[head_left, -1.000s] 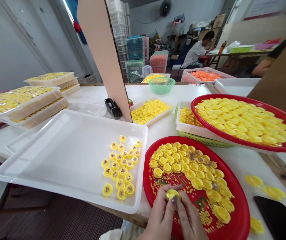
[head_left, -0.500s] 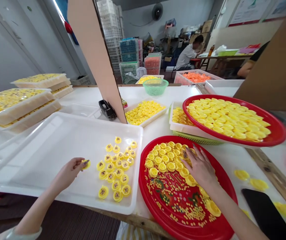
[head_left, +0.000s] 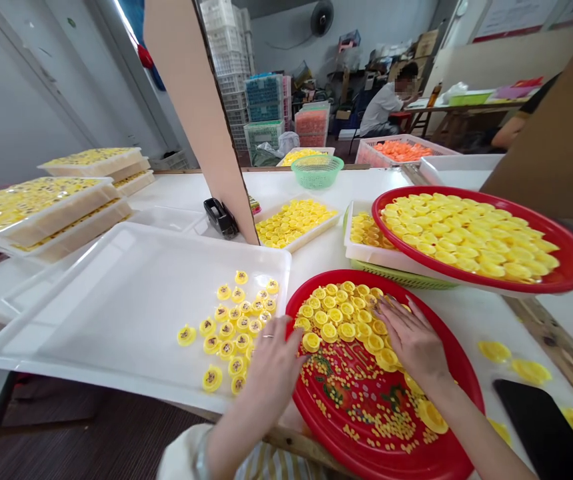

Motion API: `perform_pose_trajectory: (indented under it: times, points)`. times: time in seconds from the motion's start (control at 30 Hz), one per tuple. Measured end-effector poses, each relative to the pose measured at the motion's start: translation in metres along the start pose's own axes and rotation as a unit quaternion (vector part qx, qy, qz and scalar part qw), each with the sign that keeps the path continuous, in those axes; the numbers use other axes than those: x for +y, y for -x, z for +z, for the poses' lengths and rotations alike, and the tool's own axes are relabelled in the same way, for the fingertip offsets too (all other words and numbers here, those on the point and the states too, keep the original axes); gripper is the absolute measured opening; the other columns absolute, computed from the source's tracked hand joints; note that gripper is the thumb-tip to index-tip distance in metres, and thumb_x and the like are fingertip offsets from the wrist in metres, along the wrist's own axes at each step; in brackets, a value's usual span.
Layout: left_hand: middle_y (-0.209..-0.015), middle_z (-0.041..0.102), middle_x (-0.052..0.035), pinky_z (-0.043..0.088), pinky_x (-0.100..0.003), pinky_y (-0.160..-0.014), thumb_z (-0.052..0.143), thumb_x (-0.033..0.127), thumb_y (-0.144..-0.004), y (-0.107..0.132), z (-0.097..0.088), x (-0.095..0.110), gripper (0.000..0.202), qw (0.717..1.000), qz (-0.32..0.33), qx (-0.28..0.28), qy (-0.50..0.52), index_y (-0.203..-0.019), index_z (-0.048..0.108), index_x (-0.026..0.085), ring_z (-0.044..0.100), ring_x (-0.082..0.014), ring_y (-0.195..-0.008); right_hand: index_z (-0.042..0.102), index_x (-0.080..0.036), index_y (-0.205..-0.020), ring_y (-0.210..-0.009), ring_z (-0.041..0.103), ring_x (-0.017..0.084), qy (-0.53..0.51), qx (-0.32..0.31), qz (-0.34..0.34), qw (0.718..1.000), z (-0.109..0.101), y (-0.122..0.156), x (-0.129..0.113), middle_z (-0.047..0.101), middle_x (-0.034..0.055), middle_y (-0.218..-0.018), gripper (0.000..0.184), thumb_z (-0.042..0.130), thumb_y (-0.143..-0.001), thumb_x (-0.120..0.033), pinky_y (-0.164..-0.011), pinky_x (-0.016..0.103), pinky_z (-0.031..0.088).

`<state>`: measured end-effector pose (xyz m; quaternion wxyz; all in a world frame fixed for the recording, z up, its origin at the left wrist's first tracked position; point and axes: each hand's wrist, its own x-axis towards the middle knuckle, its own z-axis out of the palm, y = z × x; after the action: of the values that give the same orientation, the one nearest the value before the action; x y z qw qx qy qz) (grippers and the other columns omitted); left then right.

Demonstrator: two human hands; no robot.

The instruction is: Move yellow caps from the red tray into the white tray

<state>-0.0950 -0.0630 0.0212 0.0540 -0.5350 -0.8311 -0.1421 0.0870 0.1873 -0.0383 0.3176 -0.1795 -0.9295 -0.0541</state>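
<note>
Two hands lay on a red tray (head_left: 453,347): the left hand (head_left: 273,363) at its rim, fingers spread and empty; the right hand (head_left: 411,343) open, fingers released over yellow bottle caps (head_left: 346,313).

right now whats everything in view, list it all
white tray: one, white, front left
loose caps: dozens, yellow, in white tray
red tray: one, red, front right, holding caps and small yellow bits
second red tray: one, red, right, full of caps
small tray: one, white, mid table, full of caps
stacked trays: two stacks, white, far left, yellow contents
basket: one, green, far table edge
tape dispenser: one, black, beside divider
phone: one, black, right
co-worker: one, white shirt, seated at back
left hand: one, ringed, at red tray's rim
right hand: one, on caps in red tray
</note>
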Motion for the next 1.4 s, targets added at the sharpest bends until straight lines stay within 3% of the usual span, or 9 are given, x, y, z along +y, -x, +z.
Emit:
perform_pose_trajectory:
  times: [0.1,0.23,0.33,0.47,0.57,0.77,1.0,1.23,1.4]
  points:
    - [-0.15,0.038,-0.0187,0.04,-0.056,-0.104,0.064,0.014,-0.082,-0.013,0.033,0.04,0.044,0.998,-0.004,-0.04,-0.044,-0.124,0.057,0.02,0.036,-0.0377,-0.138,0.068,-0.015,-0.107,-0.09,0.072,0.024,-0.048,0.036,0.067,0.996,-0.019,0.004,-0.007,0.075,0.0114,-0.102,0.029,0.045,-0.098,-0.029,-0.089,0.04,0.055]
    - [-0.156,0.028,-0.0219,0.035,-0.057,-0.108,0.051,0.007,-0.086,-0.017,0.041,0.044,0.035,0.996,-0.017,-0.049,-0.071,-0.119,0.06,0.015,0.025,-0.0379,-0.144,0.066,-0.018,-0.102,-0.078,0.072,0.024,-0.091,0.024,0.111,0.989,-0.039,0.017,-0.017,0.075,0.0104,-0.09,0.031,0.041,-0.098,-0.036,-0.071,0.036,0.058]
    - [-0.153,0.033,-0.0224,0.035,-0.057,-0.107,0.052,0.008,-0.087,-0.015,0.032,0.042,0.036,0.997,-0.017,-0.048,-0.065,-0.122,0.058,0.014,0.03,-0.0384,-0.142,0.063,-0.022,-0.104,-0.074,0.072,0.022,-0.171,0.005,0.169,0.971,-0.049,0.03,-0.023,0.074,0.0074,-0.086,0.029,0.042,-0.097,-0.04,-0.067,0.032,0.058]
    - [-0.127,0.058,-0.0148,0.045,-0.051,-0.098,0.048,0.018,-0.094,-0.016,0.028,0.059,0.025,0.997,0.003,-0.077,0.019,-0.116,0.058,0.017,0.052,-0.0319,-0.12,0.061,-0.022,-0.11,-0.067,0.07,0.021,-0.231,-0.004,0.279,0.932,-0.06,0.046,-0.025,0.072,0.0047,-0.079,0.031,0.044,-0.095,-0.043,-0.062,0.031,0.056]
    - [-0.105,0.064,-0.0093,0.05,-0.043,-0.09,0.048,0.022,-0.095,-0.023,0.04,0.085,0.019,0.989,0.035,-0.113,0.09,-0.109,0.059,0.017,0.059,-0.0258,-0.101,0.06,-0.021,-0.108,-0.06,0.066,0.019,-0.27,0.003,0.362,0.892,-0.068,0.055,-0.024,0.069,0.0037,-0.074,0.033,0.047,-0.093,-0.047,-0.058,0.03,0.055]
    - [-0.104,0.062,-0.0091,0.052,-0.038,-0.085,0.057,0.03,-0.091,-0.046,0.07,0.126,0.03,0.981,0.093,-0.135,0.109,-0.118,0.054,0.016,0.06,-0.025,-0.098,0.056,-0.021,-0.099,-0.053,0.062,0.018,-0.386,0.05,0.448,0.805,-0.076,0.062,-0.029,0.068,0.0052,-0.07,0.034,0.06,-0.085,-0.052,-0.048,0.028,0.053]
    - [-0.102,0.059,-0.0095,0.051,-0.041,-0.084,0.056,0.028,-0.092,-0.05,0.072,0.124,0.021,0.981,0.112,-0.136,0.078,-0.11,0.06,0.019,0.059,-0.027,-0.098,0.061,-0.021,-0.099,-0.053,0.059,0.016,-0.353,0.042,0.44,0.824,-0.088,0.076,-0.026,0.063,0.0022,-0.064,0.037,0.057,-0.086,-0.054,-0.048,0.026,0.052]
    - [-0.104,0.059,-0.0085,0.051,-0.04,-0.084,0.058,0.026,-0.091,-0.044,0.071,0.122,0.02,0.98,0.13,-0.125,0.082,-0.11,0.06,0.019,0.057,-0.0254,-0.098,0.061,-0.02,-0.098,-0.048,0.056,0.016,-0.36,0.06,0.482,0.797,-0.094,0.083,-0.02,0.06,0.0002,-0.058,0.042,0.06,-0.082,-0.059,-0.041,0.025,0.046]
    - [-0.098,0.058,-0.0065,0.05,-0.036,-0.081,0.055,0.02,-0.092,-0.04,0.075,0.12,0.013,0.978,0.139,-0.124,0.092,-0.09,0.068,0.02,0.057,-0.0229,-0.094,0.06,-0.021,-0.095,-0.045,0.054,0.016,-0.39,0.066,0.497,0.772,-0.095,0.089,-0.018,0.057,-0.0015,-0.054,0.042,0.064,-0.079,-0.06,-0.04,0.026,0.047]
